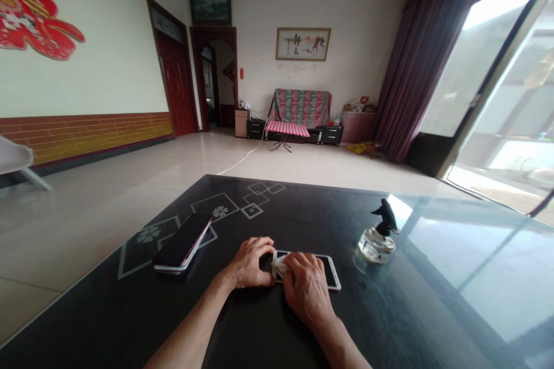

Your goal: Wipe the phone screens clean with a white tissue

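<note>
A white-framed smartphone (332, 272) lies flat on the black table, its dark screen facing up. My left hand (251, 263) grips the phone's left end, thumb at the near edge and fingers at the far edge. Over the screen, my right hand (306, 282) is closed on a crumpled white tissue (280, 264) and presses it against the glass. The hand hides much of the screen and part of the tissue. To the right stands a clear spray bottle (376, 245) with a black trigger head, upright and apart from both hands.
Stacked phones (184, 243) lie at the left of the glossy table (303, 207), which has a grey flower and square pattern. Beyond its far edge are tiled floor, a small table with a checked cloth (287, 128) and a white cable (242, 158). Window light reflects at right.
</note>
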Demonstrator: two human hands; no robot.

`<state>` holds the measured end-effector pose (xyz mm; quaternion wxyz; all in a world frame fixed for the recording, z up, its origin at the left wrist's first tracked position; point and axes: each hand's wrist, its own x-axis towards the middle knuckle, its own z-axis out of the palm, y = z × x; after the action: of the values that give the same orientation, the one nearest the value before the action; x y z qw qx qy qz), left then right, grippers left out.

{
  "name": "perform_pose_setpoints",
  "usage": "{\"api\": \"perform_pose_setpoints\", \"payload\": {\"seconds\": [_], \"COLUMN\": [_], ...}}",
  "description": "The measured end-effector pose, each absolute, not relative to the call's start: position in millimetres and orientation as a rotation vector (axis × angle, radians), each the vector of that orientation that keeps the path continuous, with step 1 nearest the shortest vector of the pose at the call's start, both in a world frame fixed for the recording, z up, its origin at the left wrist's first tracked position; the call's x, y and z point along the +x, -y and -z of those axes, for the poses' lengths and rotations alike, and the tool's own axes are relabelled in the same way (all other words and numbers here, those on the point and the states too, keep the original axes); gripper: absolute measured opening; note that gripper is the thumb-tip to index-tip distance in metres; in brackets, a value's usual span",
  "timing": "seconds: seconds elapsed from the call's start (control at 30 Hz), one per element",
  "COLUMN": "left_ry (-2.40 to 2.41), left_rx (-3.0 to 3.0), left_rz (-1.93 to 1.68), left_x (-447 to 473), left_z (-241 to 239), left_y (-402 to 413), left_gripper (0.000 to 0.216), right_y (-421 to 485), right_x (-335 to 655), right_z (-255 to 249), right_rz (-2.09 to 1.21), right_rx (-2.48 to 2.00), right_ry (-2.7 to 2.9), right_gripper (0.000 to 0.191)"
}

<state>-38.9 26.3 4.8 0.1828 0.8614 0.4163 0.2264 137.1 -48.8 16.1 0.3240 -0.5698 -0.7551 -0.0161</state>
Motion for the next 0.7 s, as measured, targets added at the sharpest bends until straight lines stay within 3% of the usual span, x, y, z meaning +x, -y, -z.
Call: {"api": "perform_pose_setpoints", "payload": {"seconds": [0.2, 0.43, 0.7], "left_ry": [-1.161, -1.165, -1.171], "left_rx": [2.453, 2.485, 2.496], "left_rz": [-0.69, -0.656, -0.607], "left_x": [-39.6, -39.8, -40.8], "left_z": [-0.8, -2.4, -4.3], "left_y": [-27.2, -26.3, -25.8], "left_gripper": [0.054, 0.068, 0.068], "right_y": [57.1, 56.8, 42.2], "right_x": [135.1, 139.1, 144.5], "right_z": [-15.6, -11.7, -2.2], "right_rz": [-0.003, 0.044, 0.144], "right_rx": [-1.471, -1.517, -1.601], "right_ry": [1.993, 1.967, 1.934], "right_gripper": [0.015, 0.014, 0.028]}}
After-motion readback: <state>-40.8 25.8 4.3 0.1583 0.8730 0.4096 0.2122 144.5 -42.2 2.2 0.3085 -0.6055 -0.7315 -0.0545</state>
